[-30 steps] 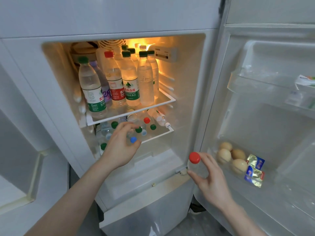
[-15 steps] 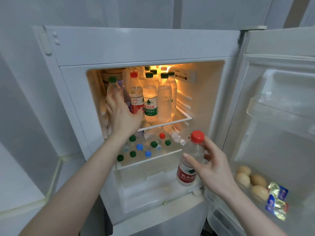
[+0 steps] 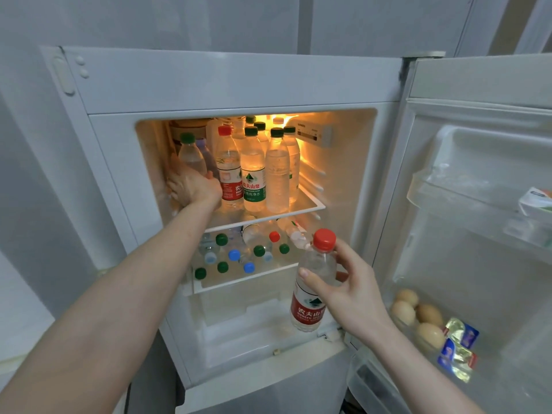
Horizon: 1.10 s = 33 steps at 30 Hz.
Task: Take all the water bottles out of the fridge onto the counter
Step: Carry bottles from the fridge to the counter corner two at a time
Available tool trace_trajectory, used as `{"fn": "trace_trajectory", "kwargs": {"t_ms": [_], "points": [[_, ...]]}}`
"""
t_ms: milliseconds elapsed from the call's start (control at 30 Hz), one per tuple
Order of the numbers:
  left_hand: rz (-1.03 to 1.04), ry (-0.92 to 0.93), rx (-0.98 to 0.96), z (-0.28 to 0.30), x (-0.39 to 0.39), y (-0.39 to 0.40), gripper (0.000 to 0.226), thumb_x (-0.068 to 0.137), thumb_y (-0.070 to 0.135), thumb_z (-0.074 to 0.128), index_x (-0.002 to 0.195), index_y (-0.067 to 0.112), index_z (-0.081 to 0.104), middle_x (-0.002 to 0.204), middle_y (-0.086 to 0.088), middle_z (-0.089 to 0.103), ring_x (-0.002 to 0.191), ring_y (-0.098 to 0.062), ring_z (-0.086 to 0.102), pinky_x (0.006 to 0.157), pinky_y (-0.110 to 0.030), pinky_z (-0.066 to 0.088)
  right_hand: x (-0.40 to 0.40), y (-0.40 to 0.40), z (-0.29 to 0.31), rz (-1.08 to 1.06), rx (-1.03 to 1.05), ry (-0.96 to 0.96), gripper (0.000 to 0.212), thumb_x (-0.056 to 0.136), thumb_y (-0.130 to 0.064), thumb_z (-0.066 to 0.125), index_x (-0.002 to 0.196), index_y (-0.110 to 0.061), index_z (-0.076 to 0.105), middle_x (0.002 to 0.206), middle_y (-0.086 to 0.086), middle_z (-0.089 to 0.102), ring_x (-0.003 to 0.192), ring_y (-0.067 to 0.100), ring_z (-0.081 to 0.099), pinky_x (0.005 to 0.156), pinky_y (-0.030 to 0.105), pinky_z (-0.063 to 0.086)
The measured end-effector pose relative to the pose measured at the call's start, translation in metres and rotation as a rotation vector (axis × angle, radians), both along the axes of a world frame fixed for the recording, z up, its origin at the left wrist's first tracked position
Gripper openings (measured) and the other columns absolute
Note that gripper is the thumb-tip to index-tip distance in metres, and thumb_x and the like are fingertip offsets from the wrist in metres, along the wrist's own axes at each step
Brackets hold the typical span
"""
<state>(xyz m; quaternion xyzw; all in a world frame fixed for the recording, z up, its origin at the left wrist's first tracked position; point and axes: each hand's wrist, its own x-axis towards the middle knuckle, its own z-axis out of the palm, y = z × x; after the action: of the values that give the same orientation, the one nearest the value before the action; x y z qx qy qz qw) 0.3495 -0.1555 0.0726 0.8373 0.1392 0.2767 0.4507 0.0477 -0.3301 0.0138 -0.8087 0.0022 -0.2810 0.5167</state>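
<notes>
Reaching into the lit fridge (image 3: 227, 85), the left hand (image 3: 191, 186) is seen on the upper shelf (image 3: 301, 209), its fingers curled round the lower body of a green-capped bottle (image 3: 191, 153) that stands upright at the far left of the shelf, against the inner wall. Just to the right of that bottle, an upright red-capped bottle with a red label (image 3: 228, 168) is seen, then a green-capped bottle with a green label (image 3: 253, 171), then a clear green-capped bottle (image 3: 277, 174), with more capped bottles packed behind them under the lamp. On the lower shelf (image 3: 245, 277), a pile of bottles (image 3: 239, 252) is laid on its side with the caps turned outward, green, blue and red caps being visible. Outside the compartment, in front of its lower right corner, a red-capped water bottle (image 3: 313, 282) with a red label is held upright by the right hand (image 3: 352, 288); the thumb is pressed on the near side of its shoulder and the fingers are wrapped round the far side, so the fingers are clamped on it. The bottle hangs in the air, touching neither shelf. The fridge door (image 3: 478, 162) is swung open to the right; in its lower rack four eggs (image 3: 418, 315) are lined beside foil-wrapped packets (image 3: 458, 348), and a small carton (image 3: 536, 201) is lodged in the upper door rack. The tabletop cannot be made out with certainty in this view.
</notes>
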Motion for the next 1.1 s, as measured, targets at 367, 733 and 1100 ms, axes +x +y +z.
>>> {"fn": "trace_trajectory", "kwargs": {"t_ms": [367,733,1100], "points": [[-0.234,-0.204,0.144,-0.01,-0.065,0.013,0.078,0.077,0.025,0.086,0.139,0.02,0.038,0.137,-0.007,0.054,0.132,-0.031,0.046,0.107,-0.055,0.045,-0.025,-0.024,-0.02,-0.036,0.05,0.026,0.05,0.082,-0.027,0.087,0.126,-0.042,0.066,0.119,-0.022,0.072,0.112,0.004,0.065,0.097,0.037,0.055],[-0.615,-0.14,-0.074,-0.039,-0.247,0.024,0.073,0.077,0.025,0.088,0.136,0.029,0.047,0.127,0.018,0.061,0.109,0.002,0.062,0.084,-0.018,0.056,-0.054,-0.038,-0.037,0.07,0.088,0.048,0.047,0.081,-0.024,0.088,0.122,-0.037,0.069,0.113,-0.021,0.073,0.109,0.0,0.065,0.086,0.011,0.05],[-0.549,0.122,-0.033,-0.109,-0.391,0.077,0.063,0.076,0.025,0.089,0.127,0.038,0.056,0.117,0.021,0.067,0.106,-0.005,0.068,0.085,-0.031,0.059,-0.087,0.002,-0.074,0.289,0.103,0.198,0.052,0.076,-0.021,0.09,0.12,-0.04,0.069,0.112,-0.021,0.071,0.109,0.003,0.065,0.081,0.017,0.05]]}}
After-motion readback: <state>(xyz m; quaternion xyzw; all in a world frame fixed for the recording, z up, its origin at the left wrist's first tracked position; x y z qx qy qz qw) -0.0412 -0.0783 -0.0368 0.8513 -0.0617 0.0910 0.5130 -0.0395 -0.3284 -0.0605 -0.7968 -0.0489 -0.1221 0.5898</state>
